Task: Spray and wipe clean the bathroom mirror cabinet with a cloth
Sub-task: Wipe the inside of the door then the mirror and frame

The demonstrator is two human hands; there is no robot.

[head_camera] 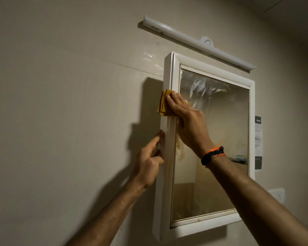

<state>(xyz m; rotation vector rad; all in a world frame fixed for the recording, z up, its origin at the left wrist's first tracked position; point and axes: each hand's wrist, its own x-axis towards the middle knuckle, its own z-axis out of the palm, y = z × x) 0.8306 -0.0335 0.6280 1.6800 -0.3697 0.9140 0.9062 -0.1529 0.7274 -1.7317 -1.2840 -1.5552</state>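
Up near the frame's centre, the right hand (pixel 182 114) is lying flat, fingers straight, pressing a folded yellow cloth (pixel 163 103) against the left edge of the white mirror cabinet (pixel 169 157) (wrist banded in orange and blue). Lower down, the left hand (pixel 149 157) is apparently touching the cabinet's side with loosely extended fingers, holding nothing.

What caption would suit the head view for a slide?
Right hand presses a yellow cloth on the mirror cabinet frame; left hand touches its side.
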